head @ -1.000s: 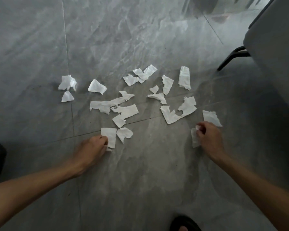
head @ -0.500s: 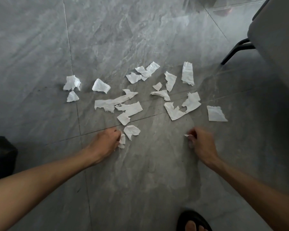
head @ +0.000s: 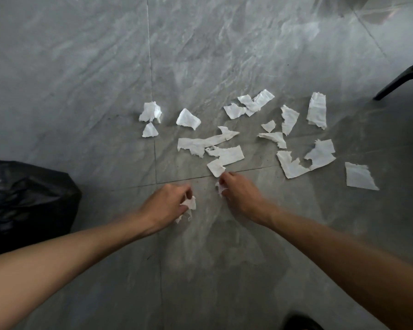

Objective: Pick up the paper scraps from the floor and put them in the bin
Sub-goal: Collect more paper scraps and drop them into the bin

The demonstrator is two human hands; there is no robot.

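Note:
Several torn white paper scraps point(head: 210, 144) lie scattered on the grey tiled floor point(head: 224, 55). My left hand point(head: 167, 204) is closed around crumpled white scraps point(head: 188, 206) that stick out from its fingers. My right hand point(head: 239, 194) also grips a small white scrap point(head: 219, 188), and its fingertips touch the near corner of a larger scrap point(head: 224, 159). The bin, lined with a black bag point(head: 22, 198), sits at the left edge beside my left forearm.
A black chair leg point(head: 401, 79) slants in at the upper right. A dark shoe tip point(head: 301, 322) shows at the bottom edge. One square scrap point(head: 359, 176) lies farthest right.
My right hand has swung left with its scrap to the middle of the pile. The scrap that lay beside my left hand is gone from the floor. The view has shifted left, showing more of the bin.

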